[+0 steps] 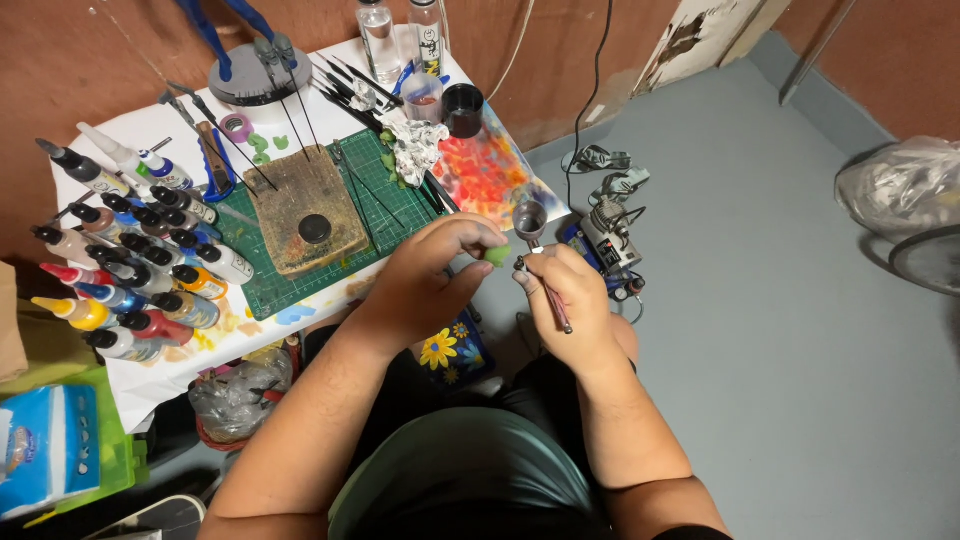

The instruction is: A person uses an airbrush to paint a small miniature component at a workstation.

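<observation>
A blue-and-white packet (48,447) lies on a green box (118,440) by the floor at far left, below the desk's (165,122) left edge. Along that left edge stand rows of paint bottles (135,265) with black, red, blue and yellow caps, tilted on their sides. Just right of them a green mat (375,190) covers the desk's middle, and on it rests a stained wooden block (305,210) with a black cap (315,229) on top and thin rods (265,150) stuck upright in it. At the desk's back edge sit a round dark base (255,80) and two clear bottles (380,35). Near the right corner are a crumpled cloth (418,148), a black cup (463,108) and a paint-splashed sheet (490,172).

The left hand (430,275) hovers past the desk's front edge, fingers curled, thumb and forefinger pinching a small green piece (497,255). Just beside it, the right hand (570,295) is closed around an airbrush (535,250), its metal cup up and its tip nearly touching the green piece. Both are held over the person's lap, off the desk's front right corner.

Further right, on the grey floor (780,330), a small compressor (608,240) sits near tangled black cable (600,160). A clear plastic bag (900,185) lies at far right.
</observation>
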